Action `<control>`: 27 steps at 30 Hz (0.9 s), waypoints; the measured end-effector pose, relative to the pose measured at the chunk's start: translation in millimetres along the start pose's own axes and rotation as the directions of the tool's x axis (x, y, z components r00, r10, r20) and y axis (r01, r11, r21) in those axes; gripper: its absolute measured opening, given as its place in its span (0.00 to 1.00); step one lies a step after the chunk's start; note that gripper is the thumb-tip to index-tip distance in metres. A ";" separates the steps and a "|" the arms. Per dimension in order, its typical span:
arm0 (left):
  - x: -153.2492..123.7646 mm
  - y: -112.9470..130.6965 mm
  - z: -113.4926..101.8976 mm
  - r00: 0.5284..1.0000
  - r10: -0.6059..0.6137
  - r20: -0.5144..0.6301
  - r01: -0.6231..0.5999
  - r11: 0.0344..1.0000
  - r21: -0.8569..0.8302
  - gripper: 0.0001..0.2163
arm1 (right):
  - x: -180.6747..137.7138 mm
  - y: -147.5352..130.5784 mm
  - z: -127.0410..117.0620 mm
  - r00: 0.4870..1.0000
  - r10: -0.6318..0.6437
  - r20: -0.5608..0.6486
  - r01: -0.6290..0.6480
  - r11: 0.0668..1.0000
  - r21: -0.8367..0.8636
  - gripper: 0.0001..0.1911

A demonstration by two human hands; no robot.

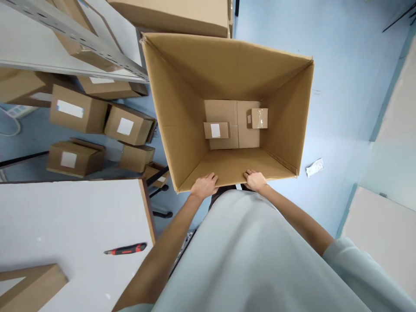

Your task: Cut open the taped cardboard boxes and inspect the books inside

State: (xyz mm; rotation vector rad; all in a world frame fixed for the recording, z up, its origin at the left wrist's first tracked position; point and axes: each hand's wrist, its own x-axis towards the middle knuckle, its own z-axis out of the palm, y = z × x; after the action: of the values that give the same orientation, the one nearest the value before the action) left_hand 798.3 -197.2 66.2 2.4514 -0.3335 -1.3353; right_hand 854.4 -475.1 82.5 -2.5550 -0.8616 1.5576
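A large cardboard box (227, 65) stands in front of me with its top open. My left hand (204, 186) grips the near rim toward the left, fingers curled over the edge. Further right on that same rim, my right hand (255, 180) is closed over the cardboard too. Down inside lie two small boxes: one with a white label (224, 130) at the left, and one with shiny tape (260, 118) against the right wall. The undersides of both grips are hidden.
On the left, a white table (81, 216) bears a red and black utility knife (126, 249) and a cardboard box (35, 288). Several labelled boxes (78, 108) sit beyond it, below a metal shelf (81, 41). A crumpled white wrapper (315, 167) lies on the blue floor.
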 end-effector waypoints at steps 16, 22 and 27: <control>60.7 -24.3 -26.8 0.996 0.083 0.012 -0.076 0.954 -0.290 0.36 | 24.2 44.9 -13.7 0.992 -0.040 -0.122 0.103 0.809 0.578 0.32; 212.1 -81.1 -49.1 0.991 0.053 -0.125 -0.060 0.997 -0.050 0.49 | 160.0 144.3 -44.2 0.902 0.406 -0.147 -0.278 0.805 0.524 0.60; 329.8 -130.3 -16.4 0.978 -0.021 -0.208 0.015 1.000 -0.027 0.58 | 276.1 228.9 -28.2 0.695 0.704 -0.142 -0.493 0.611 0.619 0.73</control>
State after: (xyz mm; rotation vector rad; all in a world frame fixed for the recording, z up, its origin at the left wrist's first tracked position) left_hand 994.3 -191.9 -229.7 2.5493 -0.2415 -1.0694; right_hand 1074.3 -532.6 -196.4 -2.6403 0.5232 1.0656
